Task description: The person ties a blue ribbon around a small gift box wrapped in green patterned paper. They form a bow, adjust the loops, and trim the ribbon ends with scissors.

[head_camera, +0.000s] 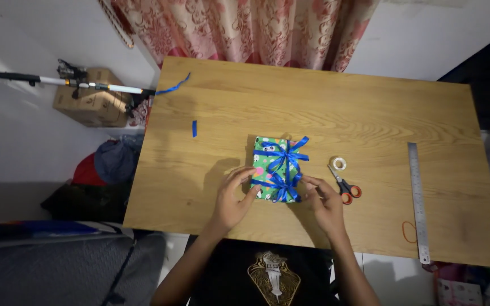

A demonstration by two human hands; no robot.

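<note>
Near the middle of a wooden table (211, 107), slightly toward the near edge: a small green patterned gift box (267, 161), wrapped and tied with blue ribbon (286, 156) in two bows, one at the far end, one at the near end. Left hand (232, 198) at the near left corner of the box, fingers curled against its side, pinching at the ribbon there. Right hand (323, 203) at the near right corner, fingertips touching the lower bow; whether actually gripping the ribbon or only pressing on it, impossible to tell. Just right of the box, near the right hand: scissors (344, 186) with orange and grey handles, blades pointing away, and beside the blade tips a small roll of clear tape (339, 164). Further right, well apart from the box: a long metal ruler (418, 201) lying lengthwise toward the near edge, with a thin orange rubber band (409, 230) touching its left side. Left of the box, a short scrap of blue ribbon (194, 128) on the bare wood; another longer blue strip (174, 86) hanging over the far left corner. Nothing lying between hands and box. Beyond the table, a red patterned curtain (245, 28); on the floor at left, a cardboard carton (89, 102) with a fishing rod (58, 82) across it, and a heap of clothes (106, 161).
</note>
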